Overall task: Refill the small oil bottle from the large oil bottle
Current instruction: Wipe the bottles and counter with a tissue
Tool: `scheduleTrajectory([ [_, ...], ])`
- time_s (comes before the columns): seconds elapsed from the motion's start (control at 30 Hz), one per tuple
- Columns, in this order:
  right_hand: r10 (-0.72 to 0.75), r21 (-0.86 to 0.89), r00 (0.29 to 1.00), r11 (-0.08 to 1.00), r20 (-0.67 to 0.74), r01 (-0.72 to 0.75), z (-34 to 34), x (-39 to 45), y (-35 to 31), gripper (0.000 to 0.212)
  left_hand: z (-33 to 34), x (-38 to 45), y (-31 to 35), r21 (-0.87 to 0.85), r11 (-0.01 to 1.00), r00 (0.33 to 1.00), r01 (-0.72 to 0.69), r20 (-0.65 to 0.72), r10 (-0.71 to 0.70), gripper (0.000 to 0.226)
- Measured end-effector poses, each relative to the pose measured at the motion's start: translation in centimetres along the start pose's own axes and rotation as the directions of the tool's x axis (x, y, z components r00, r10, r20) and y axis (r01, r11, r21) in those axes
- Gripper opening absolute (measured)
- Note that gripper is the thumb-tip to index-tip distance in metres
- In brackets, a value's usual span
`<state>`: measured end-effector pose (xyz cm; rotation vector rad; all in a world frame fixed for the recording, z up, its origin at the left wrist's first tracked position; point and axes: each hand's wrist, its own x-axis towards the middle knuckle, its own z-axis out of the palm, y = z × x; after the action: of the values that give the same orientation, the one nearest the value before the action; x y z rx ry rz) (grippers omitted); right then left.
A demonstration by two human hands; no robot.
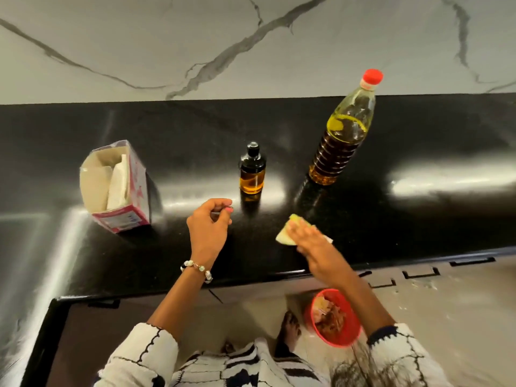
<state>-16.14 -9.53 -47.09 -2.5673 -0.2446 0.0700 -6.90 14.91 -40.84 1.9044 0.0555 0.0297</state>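
Note:
The small dark glass oil bottle (pixel 251 170) stands capped on the black counter (pixel 363 219), amber oil filling its lower part. To its right stands the large clear plastic oil bottle (pixel 342 135) with a red cap on, about two thirds full. My left hand (pixel 210 226) hovers in front of the small bottle, fingers loosely curled with nothing in them. My right hand (pixel 311 244) lies flat on a yellowish cloth (pixel 289 233) pressed to the counter in front of the large bottle; the hand is blurred.
An opened pink and white carton (pixel 117 188) with white paper sheets inside stands at the left. A red bin (pixel 333 317) with scraps sits on the floor below the counter edge, beside my foot. A marble wall backs the counter.

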Motion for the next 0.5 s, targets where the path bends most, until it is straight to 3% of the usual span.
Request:
scheduleTrajectory([
  [0.1, 0.236, -0.014, 0.963, 0.971, -0.133, -0.240, -3.2, -2.8, 3.6, 0.056, 2.5, -0.8, 0.7, -0.004, 1.000, 0.992, -0.016, 0.126, 0.016, 0.014],
  [0.17, 0.383, -0.028, 0.892, 0.916, -0.240, -0.401, -4.5, -4.7, 5.5, 0.054, 3.8, -1.5, 1.1, -0.007, 0.999, 0.980, -0.035, 0.198, 0.035, 0.015],
  [0.27, 0.594, 0.069, 0.691, 0.777, -0.412, -0.626, -5.3, -6.7, 6.1, 0.056, 5.2, -2.4, 1.5, -0.018, 0.998, 0.966, -0.061, 0.252, 0.064, 0.014],
  [0.37, 0.715, 0.156, 0.512, 0.641, -0.476, -0.751, -3.5, -6.1, 3.2, 0.058, 5.6, -2.7, 1.5, -0.028, 0.999, 0.966, -0.041, 0.254, 0.047, 0.014],
  [0.43, 0.708, 0.185, 0.501, 0.651, -0.498, -0.736, -1.1, -4.8, 0.0, 0.061, 5.5, -2.8, 1.4, -0.044, 0.999, 0.970, -0.021, 0.243, 0.031, 0.014],
  [0.5, 0.625, 0.135, 0.614, 0.746, -0.481, -0.652, 1.9, -3.3, -3.1, 0.066, 5.2, -2.7, 1.4, -0.052, 0.999, 0.976, -0.002, 0.219, 0.014, 0.014],
])
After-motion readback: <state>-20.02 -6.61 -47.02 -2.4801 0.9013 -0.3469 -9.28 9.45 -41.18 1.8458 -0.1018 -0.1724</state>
